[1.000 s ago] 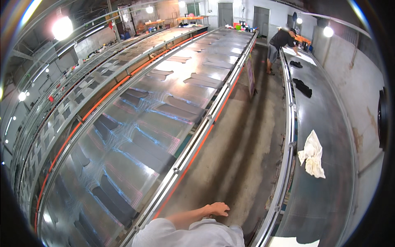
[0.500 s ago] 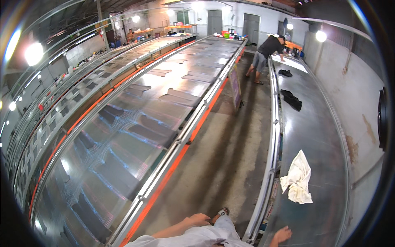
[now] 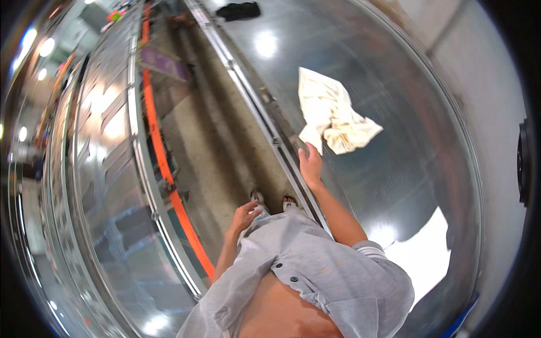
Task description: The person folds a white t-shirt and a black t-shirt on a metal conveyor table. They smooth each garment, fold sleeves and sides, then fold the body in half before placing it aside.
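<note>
A crumpled cream cloth [image 3: 332,112] lies on the dark, shiny table [image 3: 389,186] at my right. Just short of the cloth's near edge is my right hand [image 3: 310,166], fingers stretched out and nothing held; whether a fingertip touches the cloth I cannot tell. My left hand [image 3: 245,217] hangs in front of my body over the aisle, its fingers loosely apart and holding nothing. Farther up the same table sits a bundle of black cloth [image 3: 238,11].
A metal rail [image 3: 248,84] edges the right table. Across the aisle floor [image 3: 220,146] runs a long table [image 3: 107,169] with dark flat pieces and an orange strip [image 3: 163,158]. A purple board [image 3: 163,63] stands beside it. A bright white patch [image 3: 422,253] shows on my table.
My view has swung down and to the right, toward the right table. The right hand has come forward to the cream cloth. The co-worker at the far end is no longer clearly in view.
</note>
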Motion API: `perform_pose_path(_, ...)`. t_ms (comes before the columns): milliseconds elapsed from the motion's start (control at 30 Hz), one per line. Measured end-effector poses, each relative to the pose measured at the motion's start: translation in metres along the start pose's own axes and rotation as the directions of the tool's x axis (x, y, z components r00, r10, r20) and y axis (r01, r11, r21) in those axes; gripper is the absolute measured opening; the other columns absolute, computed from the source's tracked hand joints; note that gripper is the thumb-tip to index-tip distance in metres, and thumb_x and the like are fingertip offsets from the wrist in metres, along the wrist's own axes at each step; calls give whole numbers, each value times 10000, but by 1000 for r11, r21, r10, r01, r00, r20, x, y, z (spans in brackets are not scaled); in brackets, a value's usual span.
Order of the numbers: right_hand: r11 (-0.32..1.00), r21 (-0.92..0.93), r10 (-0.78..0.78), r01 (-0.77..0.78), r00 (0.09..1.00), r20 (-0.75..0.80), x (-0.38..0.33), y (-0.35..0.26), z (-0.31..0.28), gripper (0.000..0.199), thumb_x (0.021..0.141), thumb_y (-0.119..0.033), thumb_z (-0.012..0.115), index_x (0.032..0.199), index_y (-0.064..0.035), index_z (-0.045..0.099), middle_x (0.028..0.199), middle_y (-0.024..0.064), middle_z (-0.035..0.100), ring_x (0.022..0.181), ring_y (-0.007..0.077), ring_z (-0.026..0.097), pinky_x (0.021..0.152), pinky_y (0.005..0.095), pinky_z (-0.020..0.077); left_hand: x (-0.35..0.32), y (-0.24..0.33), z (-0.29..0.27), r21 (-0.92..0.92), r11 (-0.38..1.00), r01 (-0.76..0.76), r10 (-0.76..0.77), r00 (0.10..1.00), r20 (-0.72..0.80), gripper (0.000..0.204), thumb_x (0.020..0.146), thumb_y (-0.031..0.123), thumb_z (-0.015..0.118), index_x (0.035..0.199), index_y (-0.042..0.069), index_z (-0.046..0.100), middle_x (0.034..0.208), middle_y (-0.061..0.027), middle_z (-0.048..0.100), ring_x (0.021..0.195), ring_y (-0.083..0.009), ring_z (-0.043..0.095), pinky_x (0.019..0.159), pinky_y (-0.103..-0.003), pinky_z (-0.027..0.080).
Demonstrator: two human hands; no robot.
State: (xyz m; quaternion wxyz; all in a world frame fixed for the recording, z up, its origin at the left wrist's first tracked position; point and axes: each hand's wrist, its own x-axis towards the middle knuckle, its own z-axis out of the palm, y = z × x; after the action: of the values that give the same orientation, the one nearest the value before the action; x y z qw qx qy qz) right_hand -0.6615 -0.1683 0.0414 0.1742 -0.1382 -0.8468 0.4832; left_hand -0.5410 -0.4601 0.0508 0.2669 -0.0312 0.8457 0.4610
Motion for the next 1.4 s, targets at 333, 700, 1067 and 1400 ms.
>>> perform_pose_path(333, 896, 89, 437, -436, 824, -360, 18, 46, -32, 157, 870, -167, 661, 895, -21, 715, 772, 120, 696, 684, 260, 680, 686, 373, 532, 186, 121, -53, -141, 976, -164, 205, 909, 362, 292, 938, 169, 642, 1124, -52, 688, 908, -53, 712, 850, -95, 623, 759, -246, 501)
perform_pose_path(700, 721, -448, 466, -528, 849, -251, 91, 54, -9, 356, 938, -314, 615, 978, 34, 676, 990, 225, 674, 909, 385, 623, 833, 466, 472, 273, 182, -105, -203, 873, -443, 486, 812, 324, 285, 881, 255, 685, 1031, 17, 726, 922, -133, 736, 824, -199, 687, 743, -347, 537)
perform_pose_path(1067, 692, -721, -115, -31, 982, -152, 219, 144, -24, 356, 990, -243, 517, 1091, 72, 647, 1053, 270, 670, 934, 422, 644, 815, 469, 510, 283, 82, -161, -670, 741, -43, 121, 990, 69, 309, 917, 226, 671, 1127, 0, 688, 996, -51, 719, 919, -131, 652, 836, -290, 523)
perform_pose_path(1400, 662, 521, 382, -539, 841, 383, 140, -3, 1, 168, 995, -124, 539, 1085, 9, 587, 1007, 113, 654, 895, 206, 650, 813, 336, 544, 243, 182, -59, -755, 541, 370, 379, 694, 612, 741, 890, 751, 523, 1245, 109, 623, 1073, -45, 679, 931, -138, 634, 764, -323, 528)
